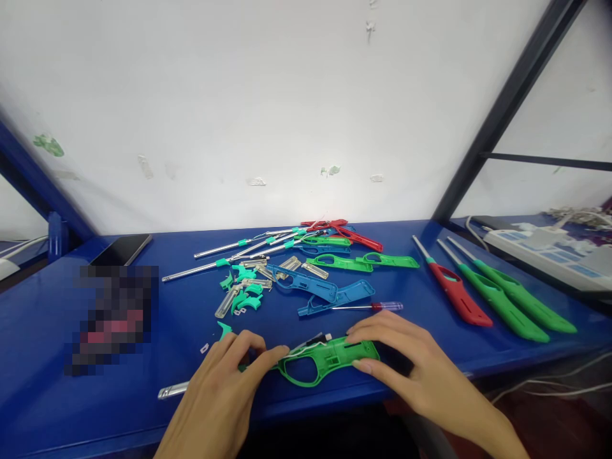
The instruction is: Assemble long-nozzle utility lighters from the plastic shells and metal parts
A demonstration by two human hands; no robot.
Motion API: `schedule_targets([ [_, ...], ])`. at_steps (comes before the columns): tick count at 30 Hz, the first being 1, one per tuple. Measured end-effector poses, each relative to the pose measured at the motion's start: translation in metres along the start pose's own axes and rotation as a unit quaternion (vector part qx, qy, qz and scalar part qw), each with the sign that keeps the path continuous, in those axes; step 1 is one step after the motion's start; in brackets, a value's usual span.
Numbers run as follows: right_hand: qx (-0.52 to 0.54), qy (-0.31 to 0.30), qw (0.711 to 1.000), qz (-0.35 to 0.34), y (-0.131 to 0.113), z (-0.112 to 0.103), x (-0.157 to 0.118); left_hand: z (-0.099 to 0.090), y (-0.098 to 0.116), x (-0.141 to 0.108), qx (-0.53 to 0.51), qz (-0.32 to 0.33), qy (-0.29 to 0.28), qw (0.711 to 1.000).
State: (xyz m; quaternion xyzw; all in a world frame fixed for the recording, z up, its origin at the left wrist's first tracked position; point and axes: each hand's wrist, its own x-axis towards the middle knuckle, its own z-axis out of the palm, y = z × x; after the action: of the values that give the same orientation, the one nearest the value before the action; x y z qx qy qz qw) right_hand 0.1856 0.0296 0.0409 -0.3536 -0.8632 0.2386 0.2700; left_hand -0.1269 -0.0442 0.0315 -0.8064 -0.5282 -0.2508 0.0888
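A green handle half (342,354) lies open side up near the table's front edge, with a black part and a white wire along its upper edge. My right hand (406,357) grips its right end between thumb and fingers. My left hand (234,376) is closed at its narrow left end, over a metal tube (173,390) that sticks out to the left. Just above my left hand lies a teal trigger (224,329), beside a small metal clip (204,349). What lies under my left fingers is hidden.
Blue handle halves (306,284), a screwdriver (387,306), clear tanks (226,302) and teal triggers (252,301) lie behind my hands. Metal tubes (220,248) are further back. Red (461,299) and green lighters (507,306) lie right; a phone (122,250) and power strip (549,255) flank them.
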Motion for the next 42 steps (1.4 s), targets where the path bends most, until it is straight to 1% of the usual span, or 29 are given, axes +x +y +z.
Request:
schedule_targets([
  [5, 0.004, -0.004, 1.000, 0.020, -0.007, -0.001, 0.002, 0.002, -0.001, -0.002, -0.002, 0.000, -0.021, 1.000],
  [8, -0.038, 0.012, 0.999, 0.015, -0.015, 0.002, 0.007, 0.002, -0.001, -0.002, -0.012, 0.000, -0.014, 1.000],
  [11, -0.076, -0.001, 0.997, -0.015, -0.025, 0.009, 0.020, 0.003, -0.001, -0.002, -0.012, 0.003, -0.004, 1.000],
  [14, -0.073, -0.026, 0.996, -0.038, -0.034, 0.017, 0.037, 0.005, -0.003, -0.002, -0.007, 0.005, -0.010, 1.000],
  [16, -0.063, -0.026, 0.997, -0.038, -0.037, 0.021, 0.046, 0.006, -0.004, -0.003, -0.007, 0.010, -0.018, 1.000],
  [19, -0.036, -0.033, 0.999, -0.024, -0.038, 0.024, 0.053, 0.006, -0.004, -0.003, -0.005, 0.010, -0.010, 1.000],
  [22, -0.015, -0.041, 0.999, -0.011, -0.037, 0.025, 0.055, 0.005, -0.002, -0.003, -0.005, 0.006, -0.002, 1.000],
  [29, 0.011, -0.036, 0.999, -0.005, -0.043, 0.024, 0.054, 0.005, -0.001, -0.003, -0.007, 0.001, -0.013, 1.000],
  [37, 0.033, -0.059, 0.998, 0.017, -0.043, 0.022, 0.055, 0.006, -0.001, -0.003, -0.016, 0.003, -0.019, 1.000],
  [42, 0.065, -0.068, 0.995, 0.027, -0.043, 0.020, 0.058, 0.008, -0.001, -0.005, -0.011, 0.002, -0.008, 1.000],
])
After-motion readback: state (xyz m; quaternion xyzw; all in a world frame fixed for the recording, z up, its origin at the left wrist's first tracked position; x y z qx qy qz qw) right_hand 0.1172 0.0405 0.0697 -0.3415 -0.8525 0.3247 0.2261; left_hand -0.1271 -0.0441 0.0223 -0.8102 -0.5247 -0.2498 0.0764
